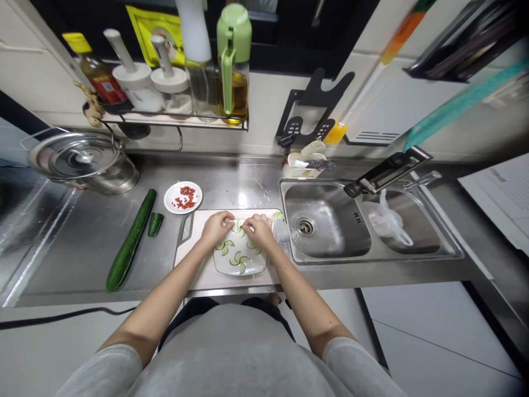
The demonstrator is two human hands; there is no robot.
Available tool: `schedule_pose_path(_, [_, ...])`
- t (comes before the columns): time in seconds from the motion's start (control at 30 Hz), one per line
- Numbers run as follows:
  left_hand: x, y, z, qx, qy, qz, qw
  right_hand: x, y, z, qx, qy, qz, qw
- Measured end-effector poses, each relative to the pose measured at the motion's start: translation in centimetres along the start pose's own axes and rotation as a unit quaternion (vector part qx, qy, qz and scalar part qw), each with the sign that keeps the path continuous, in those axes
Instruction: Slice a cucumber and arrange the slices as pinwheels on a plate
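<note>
A white plate with a dark rim (223, 266) lies on a pale cutting board (198, 278) in front of me. Groups of thin cucumber slices (240, 259) are laid out on the plate in curved, fan-like patterns. At the plate's far edge, my left hand (216, 229) has its thumb and fingers pinched together beside the far group of slices. My right hand (259, 230) pinches over the same group from the other side. What either set of fingertips holds, if anything, is too small to make out. More slices (278, 216) lie at the board's far right corner, near a blurred knife blade (281, 231).
Left of the board are a whole cucumber (131, 241), a cut cucumber end (155, 224) and a small plate (166, 199) of red pieces. A lidded steel pot (111, 173) stands behind. To the right is a double sink (330, 257) with a plastic bag (388, 220).
</note>
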State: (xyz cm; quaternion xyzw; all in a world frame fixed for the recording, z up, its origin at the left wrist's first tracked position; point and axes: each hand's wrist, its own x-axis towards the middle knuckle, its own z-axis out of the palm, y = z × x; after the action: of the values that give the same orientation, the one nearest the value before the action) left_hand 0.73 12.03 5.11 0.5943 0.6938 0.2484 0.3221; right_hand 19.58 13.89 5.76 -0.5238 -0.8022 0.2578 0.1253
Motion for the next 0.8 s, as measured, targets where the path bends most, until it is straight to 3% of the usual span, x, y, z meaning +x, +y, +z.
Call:
schedule_pose_path(0.23, [-0.2, 0.8, 1.6, 0.078, -0.032, 0.039, 0.996, -0.1, 0.1, 1.0, -0.040, -0.020, 0.001, 0.999])
schedule_pose_path(0.8, [-0.1, 1.6, 2.5, 0.147, -0.044, -0.005, 0.988, 0.3, 0.1, 1.7, -0.083, -0.017, 0.012, 0.996])
